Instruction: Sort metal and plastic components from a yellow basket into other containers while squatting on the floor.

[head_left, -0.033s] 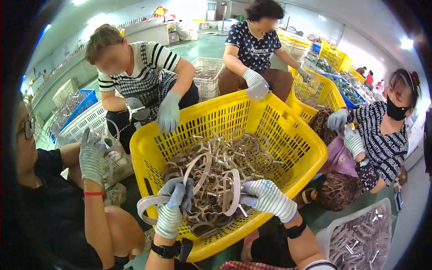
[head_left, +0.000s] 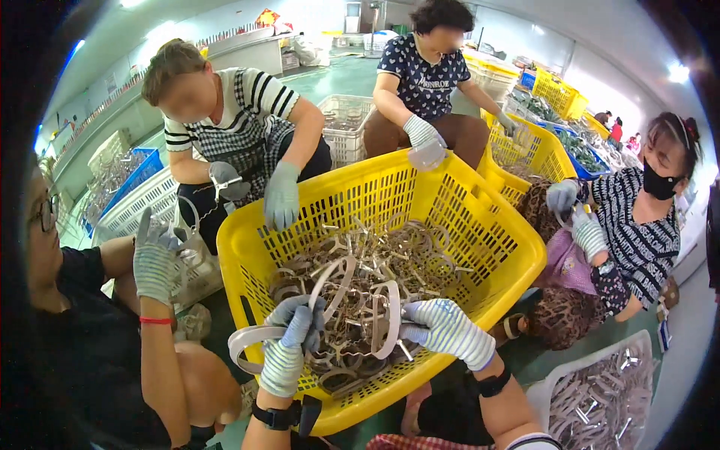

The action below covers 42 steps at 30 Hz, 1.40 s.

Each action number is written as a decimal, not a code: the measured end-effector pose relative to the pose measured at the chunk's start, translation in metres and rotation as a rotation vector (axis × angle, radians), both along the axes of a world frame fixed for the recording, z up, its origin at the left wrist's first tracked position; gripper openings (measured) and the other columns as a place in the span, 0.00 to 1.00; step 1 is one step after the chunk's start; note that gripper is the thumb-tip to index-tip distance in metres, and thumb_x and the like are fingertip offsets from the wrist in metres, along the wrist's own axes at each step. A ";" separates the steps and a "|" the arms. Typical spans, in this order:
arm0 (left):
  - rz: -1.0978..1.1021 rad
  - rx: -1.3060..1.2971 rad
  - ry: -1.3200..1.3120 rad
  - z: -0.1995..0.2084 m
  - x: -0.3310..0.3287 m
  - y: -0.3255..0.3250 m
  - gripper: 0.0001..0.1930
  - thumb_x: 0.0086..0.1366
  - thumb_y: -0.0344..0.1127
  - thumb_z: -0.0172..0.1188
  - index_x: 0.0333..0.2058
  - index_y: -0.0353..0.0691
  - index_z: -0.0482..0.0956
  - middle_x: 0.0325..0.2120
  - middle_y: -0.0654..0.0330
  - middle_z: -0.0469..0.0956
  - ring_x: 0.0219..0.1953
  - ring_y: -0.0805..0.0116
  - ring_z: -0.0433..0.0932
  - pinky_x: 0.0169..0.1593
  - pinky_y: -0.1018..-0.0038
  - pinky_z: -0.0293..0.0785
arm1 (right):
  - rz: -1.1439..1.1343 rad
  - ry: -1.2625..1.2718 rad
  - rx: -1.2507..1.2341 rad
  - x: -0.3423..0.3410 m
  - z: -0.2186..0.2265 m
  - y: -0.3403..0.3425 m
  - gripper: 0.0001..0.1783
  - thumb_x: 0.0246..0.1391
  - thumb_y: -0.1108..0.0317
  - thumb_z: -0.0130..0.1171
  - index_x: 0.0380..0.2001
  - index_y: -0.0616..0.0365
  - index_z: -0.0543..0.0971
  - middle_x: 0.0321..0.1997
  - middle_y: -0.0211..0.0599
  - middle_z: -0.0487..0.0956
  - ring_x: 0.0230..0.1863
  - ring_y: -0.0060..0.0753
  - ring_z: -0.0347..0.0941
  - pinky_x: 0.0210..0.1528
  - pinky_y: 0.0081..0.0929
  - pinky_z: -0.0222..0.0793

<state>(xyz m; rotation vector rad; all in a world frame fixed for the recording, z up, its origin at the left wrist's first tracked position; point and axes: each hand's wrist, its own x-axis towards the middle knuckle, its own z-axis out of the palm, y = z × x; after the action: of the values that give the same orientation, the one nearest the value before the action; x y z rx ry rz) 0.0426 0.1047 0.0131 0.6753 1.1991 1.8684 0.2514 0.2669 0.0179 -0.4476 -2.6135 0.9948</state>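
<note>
My left hand (head_left: 294,334), in a striped glove with grey fingertips, is closed on a beige curved band (head_left: 255,337) that loops out to its left. Another beige loop (head_left: 324,289) rises from the same fingers; whether the two are one piece, I cannot tell. My right hand (head_left: 450,330), gloved alike, pinches a second beige curved band (head_left: 392,319) with a short silver metal end (head_left: 406,350) below the fingers. A thin wavy metal strip runs from this band toward my left hand. Both hands are over the near side of a yellow slotted basket (head_left: 322,196), above a tangled heap of similar bands (head_left: 367,251).
Co-workers sit round the basket; gloved hands (head_left: 281,196) (head_left: 427,142) hang at its far rim. A person close on my left raises a gloved hand (head_left: 155,262). A white crate (head_left: 536,390) of bands stands at lower right. More crates stand behind.
My hands stay almost in place; the loop above my left hand has tilted slightly right. The co-worker's hands at right have shifted a little.
</note>
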 end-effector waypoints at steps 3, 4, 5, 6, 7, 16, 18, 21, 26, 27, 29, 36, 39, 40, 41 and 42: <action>-0.006 -0.016 0.063 0.005 0.004 -0.002 0.11 0.63 0.38 0.57 0.38 0.36 0.78 0.23 0.66 0.75 0.20 0.84 0.67 0.24 0.84 0.63 | -0.007 -0.019 0.040 0.001 -0.007 0.001 0.18 0.52 0.58 0.58 0.43 0.56 0.77 0.34 0.48 0.79 0.37 0.52 0.74 0.39 0.36 0.71; -0.007 -0.018 0.061 0.005 0.004 -0.001 0.11 0.63 0.38 0.57 0.38 0.36 0.78 0.23 0.66 0.75 0.20 0.84 0.67 0.24 0.84 0.63 | -0.008 -0.020 0.038 0.001 -0.008 0.001 0.18 0.52 0.58 0.58 0.43 0.56 0.77 0.34 0.48 0.79 0.37 0.52 0.74 0.39 0.36 0.71; 0.002 -0.064 0.237 0.006 0.005 0.000 0.13 0.63 0.40 0.57 0.38 0.36 0.78 0.22 0.66 0.75 0.19 0.82 0.67 0.23 0.84 0.63 | -0.039 -0.013 -0.024 0.001 -0.008 0.000 0.18 0.52 0.58 0.58 0.44 0.56 0.77 0.34 0.48 0.79 0.37 0.52 0.75 0.38 0.36 0.71; 0.009 -0.109 0.413 0.007 0.006 0.001 0.14 0.63 0.42 0.56 0.38 0.36 0.78 0.20 0.65 0.75 0.18 0.81 0.68 0.22 0.84 0.63 | -0.071 -0.007 -0.085 0.001 -0.009 0.000 0.19 0.52 0.58 0.58 0.44 0.56 0.77 0.34 0.49 0.79 0.37 0.51 0.75 0.38 0.36 0.71; -0.063 -0.090 0.434 0.010 0.004 0.000 0.12 0.60 0.36 0.57 0.39 0.36 0.78 0.23 0.65 0.77 0.22 0.80 0.71 0.25 0.82 0.68 | -0.055 -0.010 -0.050 0.001 -0.010 0.002 0.20 0.52 0.57 0.58 0.44 0.58 0.77 0.33 0.49 0.79 0.36 0.51 0.75 0.37 0.36 0.71; -0.033 -0.118 0.899 0.011 -0.012 0.006 0.17 0.47 0.30 0.68 0.39 0.40 0.78 0.30 0.66 0.73 0.24 0.77 0.68 0.31 0.80 0.68 | -0.113 0.154 -0.153 0.008 -0.010 0.013 0.17 0.51 0.60 0.60 0.38 0.62 0.79 0.33 0.48 0.80 0.35 0.46 0.78 0.37 0.31 0.72; -0.025 -0.073 1.000 0.011 -0.013 0.006 0.18 0.47 0.31 0.69 0.39 0.41 0.78 0.31 0.65 0.73 0.24 0.76 0.68 0.30 0.80 0.68 | -0.150 0.162 -0.177 0.009 -0.004 0.012 0.17 0.51 0.60 0.61 0.37 0.63 0.79 0.33 0.47 0.80 0.36 0.46 0.78 0.37 0.30 0.72; -0.065 -0.095 1.019 0.005 -0.017 0.001 0.20 0.46 0.31 0.70 0.41 0.41 0.78 0.29 0.64 0.72 0.24 0.76 0.68 0.29 0.79 0.67 | -0.171 0.167 -0.222 0.010 0.004 0.006 0.17 0.51 0.60 0.61 0.37 0.64 0.79 0.34 0.46 0.81 0.36 0.44 0.79 0.38 0.29 0.72; -0.115 -0.139 0.877 0.016 -0.011 0.001 0.19 0.44 0.29 0.69 0.39 0.41 0.79 0.25 0.66 0.73 0.24 0.77 0.68 0.28 0.79 0.66 | -0.219 0.165 -0.236 0.013 0.013 0.004 0.17 0.51 0.61 0.61 0.38 0.64 0.79 0.33 0.45 0.81 0.36 0.42 0.79 0.38 0.28 0.72; -0.136 -0.121 0.873 0.014 -0.011 0.002 0.18 0.44 0.29 0.69 0.38 0.41 0.80 0.24 0.66 0.73 0.24 0.77 0.68 0.28 0.79 0.66 | -0.210 0.201 -0.212 0.015 0.007 0.008 0.17 0.50 0.61 0.62 0.38 0.64 0.78 0.33 0.46 0.80 0.36 0.43 0.79 0.38 0.28 0.72; -0.088 -0.080 0.893 0.019 -0.009 -0.001 0.17 0.44 0.28 0.69 0.37 0.41 0.81 0.24 0.66 0.73 0.24 0.77 0.69 0.28 0.80 0.65 | -0.201 0.227 -0.191 0.014 0.006 0.005 0.17 0.50 0.62 0.62 0.38 0.65 0.78 0.33 0.46 0.80 0.36 0.43 0.79 0.38 0.28 0.72; 0.008 -0.034 0.901 0.010 -0.009 0.009 0.16 0.44 0.29 0.70 0.35 0.41 0.80 0.23 0.66 0.72 0.23 0.77 0.68 0.27 0.80 0.64 | -0.171 0.248 -0.206 0.010 0.003 0.013 0.18 0.49 0.63 0.64 0.38 0.65 0.78 0.34 0.47 0.80 0.37 0.42 0.79 0.40 0.28 0.72; 0.041 -0.033 0.798 -0.006 -0.016 0.009 0.16 0.44 0.27 0.70 0.34 0.41 0.78 0.23 0.66 0.72 0.23 0.78 0.67 0.27 0.81 0.64 | -0.169 0.230 -0.234 0.009 0.005 0.010 0.17 0.50 0.64 0.62 0.40 0.65 0.78 0.34 0.47 0.80 0.37 0.42 0.79 0.39 0.28 0.72; 0.037 -0.032 0.796 -0.008 -0.013 0.009 0.16 0.44 0.27 0.70 0.34 0.41 0.78 0.23 0.66 0.72 0.23 0.78 0.67 0.27 0.81 0.64 | -0.173 0.228 -0.234 0.009 0.003 0.010 0.17 0.50 0.64 0.62 0.40 0.65 0.78 0.34 0.47 0.80 0.37 0.42 0.79 0.39 0.28 0.72; 0.074 -0.003 0.834 -0.009 -0.009 0.010 0.17 0.44 0.27 0.69 0.36 0.42 0.78 0.23 0.66 0.71 0.23 0.79 0.67 0.27 0.81 0.65 | -0.199 0.251 -0.228 0.008 0.001 0.009 0.17 0.51 0.64 0.61 0.40 0.65 0.78 0.35 0.47 0.80 0.37 0.43 0.79 0.39 0.28 0.72; 0.112 0.026 0.872 -0.009 -0.005 0.012 0.19 0.45 0.27 0.69 0.39 0.42 0.78 0.23 0.67 0.71 0.23 0.79 0.66 0.27 0.81 0.65 | -0.224 0.275 -0.221 0.007 0.000 0.008 0.17 0.51 0.64 0.61 0.41 0.65 0.77 0.35 0.48 0.80 0.37 0.43 0.79 0.39 0.28 0.72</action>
<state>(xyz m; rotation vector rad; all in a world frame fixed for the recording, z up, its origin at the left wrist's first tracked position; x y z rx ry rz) 0.0378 0.1170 0.0036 1.5581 1.7625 1.7051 0.2585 0.2752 0.0181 -0.5953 -2.1684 1.1796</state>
